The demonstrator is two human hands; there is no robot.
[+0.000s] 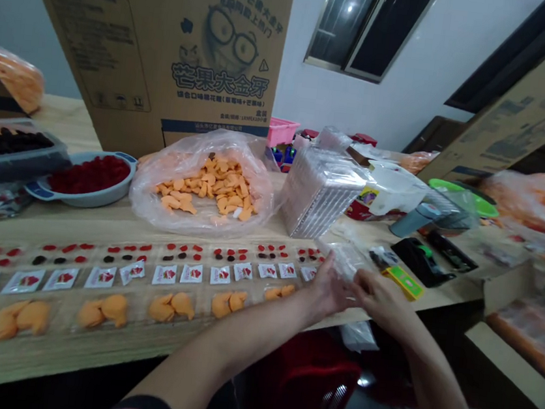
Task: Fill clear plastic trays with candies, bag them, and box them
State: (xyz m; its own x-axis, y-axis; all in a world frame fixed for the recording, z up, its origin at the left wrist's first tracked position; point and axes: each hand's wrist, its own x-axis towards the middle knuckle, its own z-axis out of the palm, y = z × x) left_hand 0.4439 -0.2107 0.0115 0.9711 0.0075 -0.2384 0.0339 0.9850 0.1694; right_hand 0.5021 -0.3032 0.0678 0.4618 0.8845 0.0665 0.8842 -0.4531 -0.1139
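Observation:
At the right end of the row, my left hand is closed on a clear plastic tray, thumb along its near side. My right hand pinches the same clear piece from the right, its fingers partly hidden. Along the table to the left runs a row of filled clear trays. Each shows red and dark candies, white printed sachets and orange gummy pieces. Just behind my hands stands a tall stack of clear plastic trays.
An open bag of orange gummies lies behind the row. A bowl of red candies and a tub of dark candies stand left. A large carton rises behind. To the right are a tape dispenser, yellow-green box and grey-blue cup.

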